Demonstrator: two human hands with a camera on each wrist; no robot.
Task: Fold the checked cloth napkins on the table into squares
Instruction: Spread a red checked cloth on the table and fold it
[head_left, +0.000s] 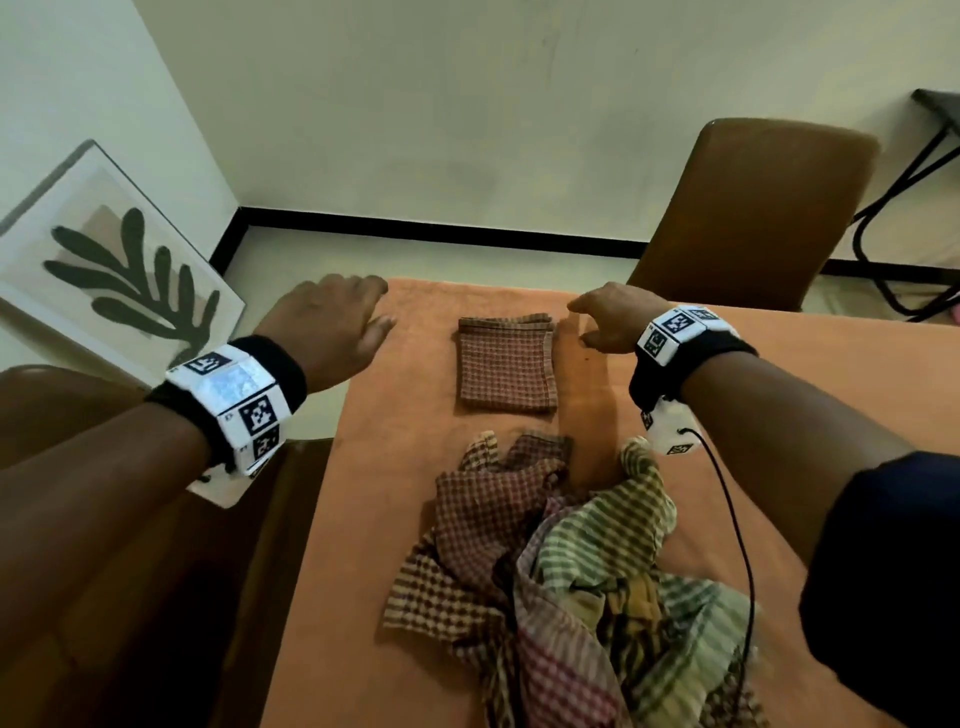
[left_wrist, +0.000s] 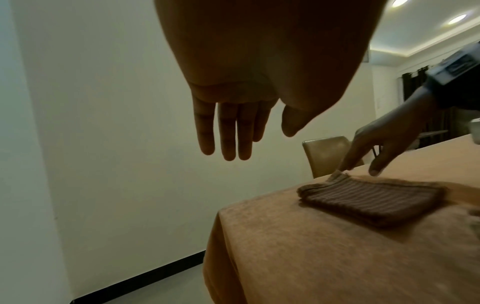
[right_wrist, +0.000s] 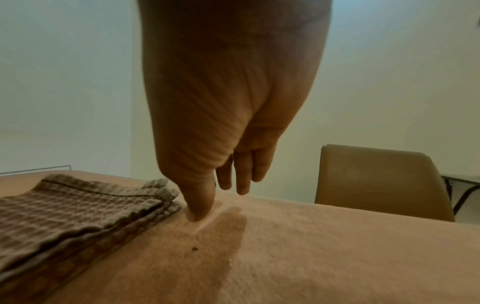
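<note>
Woven cotton, soft and light by the look of it, likely limp: best pinched at two hemmed corners. Heap of unfolded checked napkins (head_left: 571, 571), lower centre of the head view on the orange tabletop (head_left: 779, 374); red-brown, green and pink checks, crumpled together. Folded napkin (head_left: 506, 364), centre frame; red-brown check, squared, layered edges visible. Left hand (head_left: 332, 325), upper left, fingers straight, holding nothing. Right hand (head_left: 608, 322), fingers extended, empty, thumb tip on the tabletop just beside the folded napkin.
</note>
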